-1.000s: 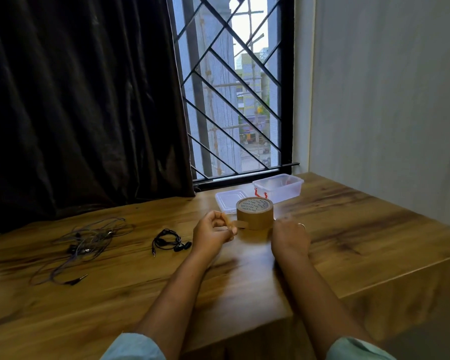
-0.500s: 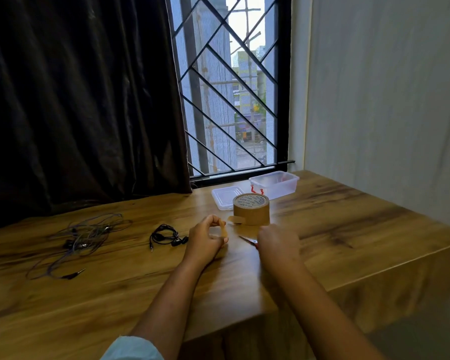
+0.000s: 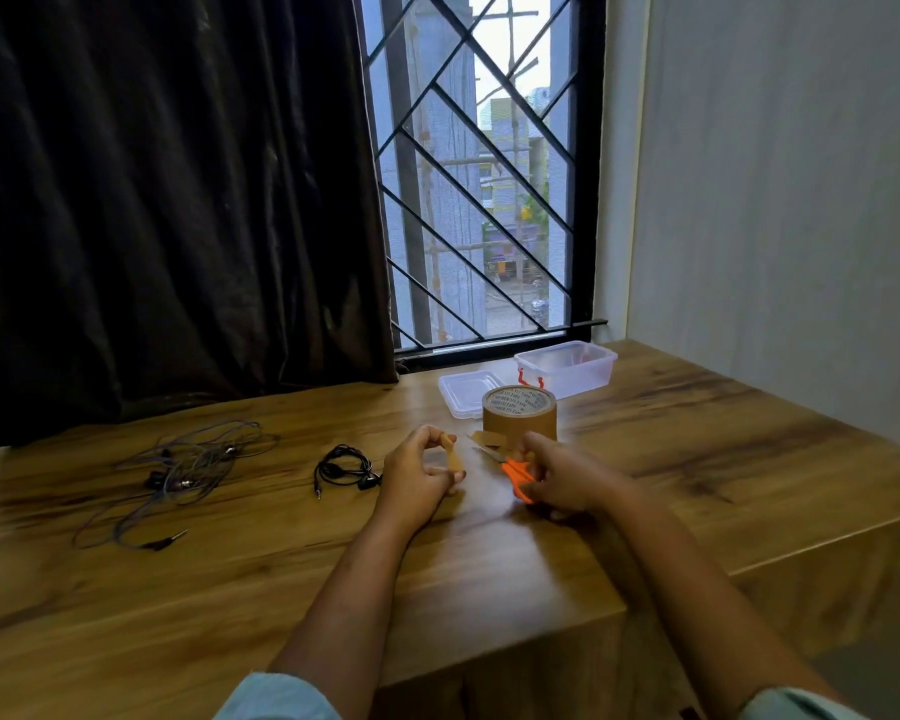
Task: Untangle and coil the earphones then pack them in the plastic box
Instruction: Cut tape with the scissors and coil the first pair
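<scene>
- The coiled black earphones (image 3: pixel 345 467) lie on the desk (image 3: pixel 230 574), left of the tape roll (image 3: pixel 519 415) and just beside the left hand (image 3: pixel 419 478). Nothing binds the coil, so it could spring loose when lifted.
- Farther left of the roll, well apart from it, the tangled grey earphones (image 3: pixel 188 472) sprawl. Pulling hard on one end would likely tighten the knots.
- The left hand pinches a short strip of tape (image 3: pixel 453 457), which could fold onto itself or cling to the fingers before it reaches the coil.
- The right hand (image 3: pixel 562 480), just in front of the roll, grips orange-handled scissors (image 3: pixel 515 472). With both hands occupied, neither is free to steady the coil. The blades could also nick a thin wire.
- Behind the roll sits the open plastic box (image 3: pixel 567 366), with its lid (image 3: pixel 468 392) beside it. The roll stands between the hands and the box, so a reach across might knock it.
- A dark curtain (image 3: pixel 178 200) and a barred window (image 3: pixel 479 200) rise beyond the box.
</scene>
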`<state>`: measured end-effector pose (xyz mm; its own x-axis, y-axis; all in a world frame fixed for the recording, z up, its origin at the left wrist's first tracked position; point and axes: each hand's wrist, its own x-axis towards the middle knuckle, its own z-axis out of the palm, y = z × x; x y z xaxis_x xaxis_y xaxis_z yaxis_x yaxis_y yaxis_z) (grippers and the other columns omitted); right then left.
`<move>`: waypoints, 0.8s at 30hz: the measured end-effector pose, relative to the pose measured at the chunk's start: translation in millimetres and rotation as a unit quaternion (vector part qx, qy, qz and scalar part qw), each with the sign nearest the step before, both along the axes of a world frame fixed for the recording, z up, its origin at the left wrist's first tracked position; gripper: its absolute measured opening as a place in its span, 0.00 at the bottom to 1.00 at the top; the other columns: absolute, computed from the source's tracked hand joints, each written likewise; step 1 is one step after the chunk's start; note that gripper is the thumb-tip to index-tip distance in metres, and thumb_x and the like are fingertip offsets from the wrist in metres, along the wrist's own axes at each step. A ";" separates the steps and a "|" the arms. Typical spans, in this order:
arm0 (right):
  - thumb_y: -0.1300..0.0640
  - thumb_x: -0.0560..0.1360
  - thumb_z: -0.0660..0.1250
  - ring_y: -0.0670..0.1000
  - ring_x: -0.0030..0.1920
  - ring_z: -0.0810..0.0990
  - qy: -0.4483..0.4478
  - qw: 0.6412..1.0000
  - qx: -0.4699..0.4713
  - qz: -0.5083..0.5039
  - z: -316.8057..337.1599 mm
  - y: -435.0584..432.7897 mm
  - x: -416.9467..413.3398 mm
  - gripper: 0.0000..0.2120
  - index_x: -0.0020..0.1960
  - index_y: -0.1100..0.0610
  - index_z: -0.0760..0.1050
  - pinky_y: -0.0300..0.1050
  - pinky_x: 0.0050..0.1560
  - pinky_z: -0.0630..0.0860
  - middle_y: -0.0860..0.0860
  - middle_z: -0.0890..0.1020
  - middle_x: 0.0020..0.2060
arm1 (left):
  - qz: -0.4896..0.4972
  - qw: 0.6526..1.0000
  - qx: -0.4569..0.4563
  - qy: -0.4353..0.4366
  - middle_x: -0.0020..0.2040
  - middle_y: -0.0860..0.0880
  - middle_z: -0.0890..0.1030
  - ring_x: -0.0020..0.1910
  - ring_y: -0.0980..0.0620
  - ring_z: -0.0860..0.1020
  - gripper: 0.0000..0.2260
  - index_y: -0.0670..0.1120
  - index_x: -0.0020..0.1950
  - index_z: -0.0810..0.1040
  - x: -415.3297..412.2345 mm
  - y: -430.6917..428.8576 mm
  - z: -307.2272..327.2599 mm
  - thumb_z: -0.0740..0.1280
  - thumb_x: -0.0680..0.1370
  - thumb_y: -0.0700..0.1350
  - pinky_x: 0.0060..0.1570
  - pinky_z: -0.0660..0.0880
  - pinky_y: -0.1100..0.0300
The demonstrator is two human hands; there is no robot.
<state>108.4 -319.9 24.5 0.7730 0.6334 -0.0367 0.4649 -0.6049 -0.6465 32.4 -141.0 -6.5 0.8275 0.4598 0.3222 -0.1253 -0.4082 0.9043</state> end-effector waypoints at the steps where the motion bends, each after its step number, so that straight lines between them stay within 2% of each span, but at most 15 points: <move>1: 0.59 0.75 0.68 0.51 0.41 0.77 0.024 1.000 0.007 -0.003 0.3 -3.3 6.4 0.12 0.49 0.47 0.66 0.39 0.31 0.77 0.54 0.76 0.49 | -0.002 1.000 -0.006 0.002 0.58 0.50 0.78 0.37 0.50 0.83 0.15 0.47 0.42 0.71 -0.9 -0.4 0.6 0.69 0.70 0.28 0.31 0.77 0.62; 3: 0.59 0.72 0.71 0.49 0.39 0.77 0.069 0.997 0.021 0.005 2.9 -9.8 14.0 0.14 0.47 0.49 0.67 0.40 0.31 0.78 0.53 0.76 0.46 | -0.005 1.000 -0.012 0.003 0.58 0.51 0.78 0.36 0.50 0.83 0.15 0.46 0.44 0.71 -2.1 -0.8 1.6 0.69 0.69 0.28 0.31 0.77 0.61; 5: 0.58 0.68 0.76 0.47 0.37 0.75 0.111 0.993 0.009 0.034 8.1 -12.9 14.3 0.18 0.51 0.54 0.69 0.37 0.31 0.76 0.51 0.74 0.43 | -0.006 1.000 -0.009 0.005 0.57 0.52 0.78 0.35 0.49 0.83 0.15 0.45 0.46 0.72 -2.4 -1.5 2.3 0.70 0.69 0.28 0.31 0.78 0.59; 7: 0.55 0.66 0.78 0.47 0.38 0.75 0.090 0.994 -0.035 0.053 12.4 -10.6 11.7 0.24 0.56 0.57 0.70 0.37 0.32 0.76 0.51 0.74 0.44 | -0.015 1.000 -0.017 0.007 0.58 0.52 0.78 0.37 0.48 0.83 0.15 0.46 0.45 0.72 -2.0 -1.9 2.5 0.71 0.69 0.28 0.32 0.79 0.58; 9: 0.52 0.65 0.78 0.49 0.40 0.75 0.058 0.996 -0.043 0.059 10.9 -6.0 11.8 0.27 0.57 0.54 0.69 0.40 0.35 0.76 0.52 0.75 0.46 | -0.023 1.000 -0.014 0.010 0.57 0.51 0.78 0.36 0.48 0.82 0.16 0.47 0.43 0.72 -2.0 -2.2 2.2 0.71 0.69 0.28 0.32 0.78 0.59; 13: 0.49 0.63 0.78 0.51 0.43 0.75 0.082 0.994 -0.011 0.067 5.8 -4.6 15.8 0.27 0.55 0.49 0.67 0.41 0.35 0.75 0.53 0.74 0.49 | -0.032 0.999 0.023 0.006 0.58 0.52 0.78 0.32 0.52 0.80 0.16 0.49 0.45 0.73 -2.8 -1.5 2.4 0.71 0.69 0.30 0.31 0.76 0.58; 15: 0.49 0.64 0.78 0.49 0.42 0.75 0.097 0.993 0.003 0.070 5.6 -5.9 15.8 0.25 0.54 0.51 0.69 0.39 0.33 0.74 0.53 0.76 0.48 | -0.035 0.999 0.036 0.006 0.57 0.53 0.79 0.39 0.54 0.81 0.14 0.51 0.46 0.74 -3.0 -0.9 2.2 0.71 0.70 0.33 0.35 0.79 0.54; 17: 0.51 0.65 0.78 0.46 0.38 0.75 0.120 0.990 0.024 0.072 5.9 -8.0 16.8 0.24 0.56 0.54 0.71 0.39 0.32 0.72 0.51 0.77 0.44 | -0.026 0.998 0.061 0.002 0.55 0.54 0.80 0.49 0.57 0.79 0.14 0.53 0.45 0.75 -2.9 0.4 2.2 0.72 0.70 0.36 0.43 0.80 0.50; 18: 0.53 0.66 0.77 0.45 0.36 0.75 0.131 0.988 0.028 0.073 6.6 -9.1 17.3 0.23 0.56 0.55 0.72 0.38 0.32 0.72 0.49 0.78 0.41 | -0.023 0.997 0.072 0.002 0.54 0.54 0.81 0.50 0.59 0.77 0.13 0.53 0.45 0.75 -2.7 1.1 1.9 0.73 0.70 0.37 0.45 0.80 0.52; 20: 0.54 0.68 0.77 0.44 0.35 0.74 0.143 0.986 0.030 0.077 8.6 -10.8 17.1 0.20 0.55 0.55 0.72 0.36 0.31 0.71 0.48 0.78 0.39 | -0.019 0.996 0.088 0.009 0.52 0.52 0.81 0.48 0.62 0.77 0.13 0.52 0.46 0.76 -3.0 1.0 2.5 0.72 0.70 0.35 0.45 0.77 0.63; 22: 0.54 0.66 0.77 0.44 0.36 0.75 0.159 0.983 0.039 0.078 7.6 -9.8 17.2 0.20 0.54 0.55 0.73 0.35 0.30 0.70 0.51 0.80 0.41 | -0.027 0.996 0.086 0.022 0.51 0.49 0.82 0.40 0.63 0.79 0.13 0.49 0.46 0.77 -3.5 -0.7 3.2 0.69 0.71 0.32 0.38 0.75 0.68; 24: 0.49 0.58 0.79 0.47 0.38 0.76 0.163 0.982 0.056 0.077 2.7 -7.2 19.0 0.26 0.52 0.54 0.74 0.35 0.27 0.69 0.57 0.83 0.47 | -0.036 0.996 0.081 0.026 0.50 0.48 0.81 0.31 0.65 0.78 0.12 0.45 0.47 0.77 -4.8 -3.0 4.0 0.68 0.71 0.30 0.31 0.71 0.72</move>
<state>127.3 -327.1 27.2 0.6260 0.7563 -0.1898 0.3028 -0.4601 -0.8346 27.6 -144.0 -2.5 0.8738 0.3444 0.3432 -0.1137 -0.5416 0.8329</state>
